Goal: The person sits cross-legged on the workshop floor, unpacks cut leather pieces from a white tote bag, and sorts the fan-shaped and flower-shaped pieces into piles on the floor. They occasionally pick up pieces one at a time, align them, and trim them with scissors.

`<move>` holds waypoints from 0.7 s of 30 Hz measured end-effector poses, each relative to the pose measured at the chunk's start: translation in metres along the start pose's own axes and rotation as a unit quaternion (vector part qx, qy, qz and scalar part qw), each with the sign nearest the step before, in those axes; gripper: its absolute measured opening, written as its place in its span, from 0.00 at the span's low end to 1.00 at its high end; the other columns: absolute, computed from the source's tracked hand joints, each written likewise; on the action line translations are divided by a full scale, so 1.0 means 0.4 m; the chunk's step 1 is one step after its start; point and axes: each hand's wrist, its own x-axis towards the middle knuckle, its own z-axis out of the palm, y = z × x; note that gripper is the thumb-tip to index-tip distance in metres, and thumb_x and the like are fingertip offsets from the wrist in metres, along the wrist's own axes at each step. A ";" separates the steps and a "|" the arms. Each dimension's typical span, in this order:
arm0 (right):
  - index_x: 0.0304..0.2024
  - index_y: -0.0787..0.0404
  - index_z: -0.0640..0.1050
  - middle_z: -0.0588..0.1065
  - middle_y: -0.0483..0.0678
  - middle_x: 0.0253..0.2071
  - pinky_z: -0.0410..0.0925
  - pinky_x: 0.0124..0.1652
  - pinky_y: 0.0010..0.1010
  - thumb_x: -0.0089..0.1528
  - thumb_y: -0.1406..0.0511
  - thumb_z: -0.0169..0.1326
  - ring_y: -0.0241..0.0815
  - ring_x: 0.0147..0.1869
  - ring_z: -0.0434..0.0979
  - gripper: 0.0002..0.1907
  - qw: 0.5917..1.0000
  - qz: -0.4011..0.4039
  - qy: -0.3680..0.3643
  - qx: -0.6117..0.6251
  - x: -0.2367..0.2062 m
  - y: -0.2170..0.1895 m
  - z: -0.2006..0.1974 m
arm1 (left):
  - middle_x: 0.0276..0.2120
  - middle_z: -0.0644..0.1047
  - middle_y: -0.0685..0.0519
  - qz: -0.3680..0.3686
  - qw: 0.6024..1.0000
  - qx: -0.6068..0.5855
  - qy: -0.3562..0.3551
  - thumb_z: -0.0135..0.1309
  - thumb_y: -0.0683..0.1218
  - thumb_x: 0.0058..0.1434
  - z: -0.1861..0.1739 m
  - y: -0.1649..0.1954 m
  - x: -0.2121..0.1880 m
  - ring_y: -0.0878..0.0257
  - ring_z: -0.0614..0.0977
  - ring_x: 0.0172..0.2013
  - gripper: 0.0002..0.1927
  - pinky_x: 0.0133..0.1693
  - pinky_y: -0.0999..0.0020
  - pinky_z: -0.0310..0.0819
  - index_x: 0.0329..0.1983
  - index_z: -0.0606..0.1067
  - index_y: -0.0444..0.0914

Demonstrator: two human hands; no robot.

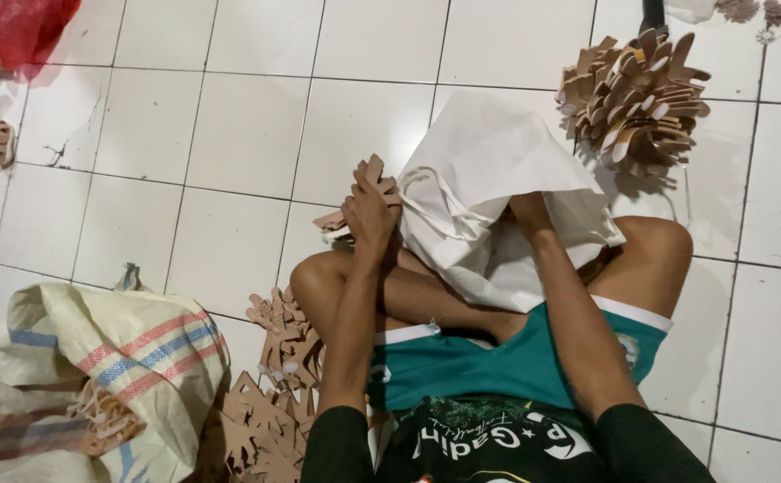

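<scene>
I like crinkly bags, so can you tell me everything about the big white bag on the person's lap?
The white bag looks like thin, crumpled paper or plastic; which one is hard to tell. It stands peaked and creased on the person's crossed legs, above the tiled floor. The left hand presses its left edge while holding flat brown cut-out pieces. The right hand is partly tucked into its folds. Its mouth is hidden, and so is anything inside.

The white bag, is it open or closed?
Open: the right hand reaches inside the white bag, and the left hand holds its edge.
</scene>
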 end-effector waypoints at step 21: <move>0.62 0.65 0.68 0.74 0.52 0.54 0.73 0.54 0.37 0.57 0.69 0.52 0.46 0.56 0.78 0.29 0.998 -0.008 -0.057 0.021 -0.261 0.073 -0.311 | 0.19 0.78 0.47 0.116 0.927 -0.275 -0.226 0.54 0.63 0.66 -0.034 0.275 0.027 0.55 0.77 0.21 0.28 0.28 0.55 0.72 0.31 0.82 0.33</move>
